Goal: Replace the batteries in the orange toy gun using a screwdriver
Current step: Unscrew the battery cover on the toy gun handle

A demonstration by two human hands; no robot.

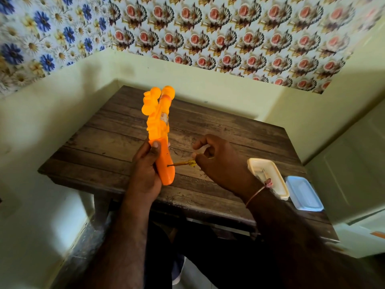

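While a dark plank wooden table (116,130) is filling the middle of the scene, two hands are working on an orange plastic toy gun (160,130) above it.

Left hand (145,170) is gripping the gun's handle, barrel pointing to the far side; right hand (218,161) is pinching a small yellow-handled screwdriver (185,163), its tip touching the handle. At the near right, a cream rectangular plastic box (277,180) and a pale blue plastic lid (304,193) are lying side by side.

bare forearms, thread bracelet (257,193), right wrist
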